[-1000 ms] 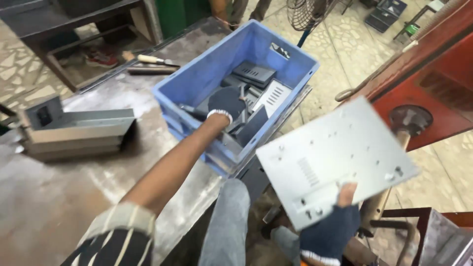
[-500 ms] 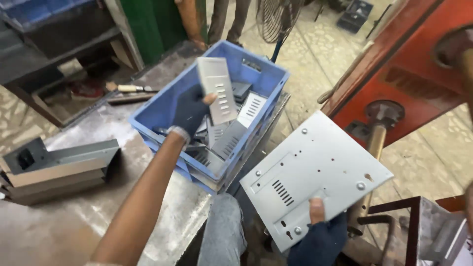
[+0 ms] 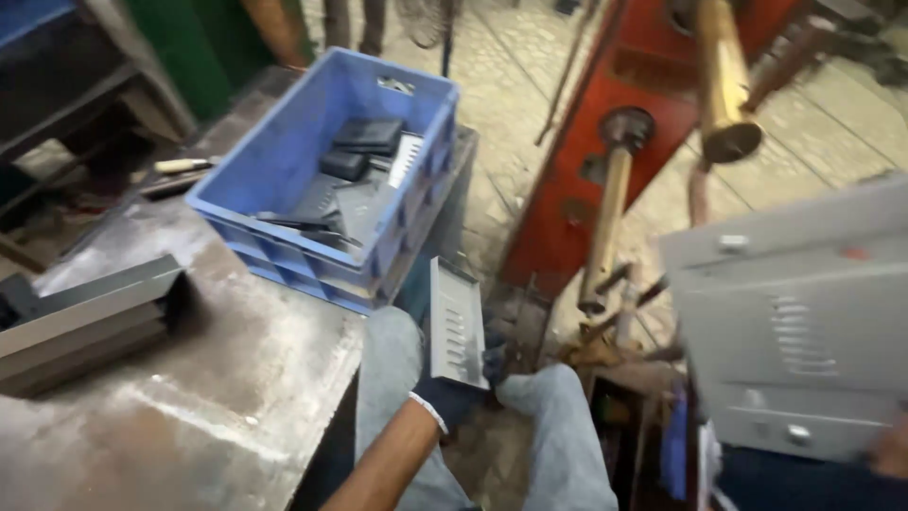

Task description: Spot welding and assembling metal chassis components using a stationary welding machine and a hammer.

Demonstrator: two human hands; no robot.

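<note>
The right hand (image 3: 889,454) was almost wholly out of view, cut off by the lower right corner and blurred, just under the large grey panel (image 3: 794,322); how it gripped could not be told. That panel itself was smeared by motion and ran off the right edge. The left hand (image 3: 459,383) was partly hidden behind the narrow slotted plate (image 3: 457,324). Left of the panel, the dark parts inside the blue crate (image 3: 284,180) overlapped, their shapes unclear.

Gloved left hand (image 3: 454,393) low over the lap, grip closed; right hand (image 3: 889,454) barely visible.
</note>
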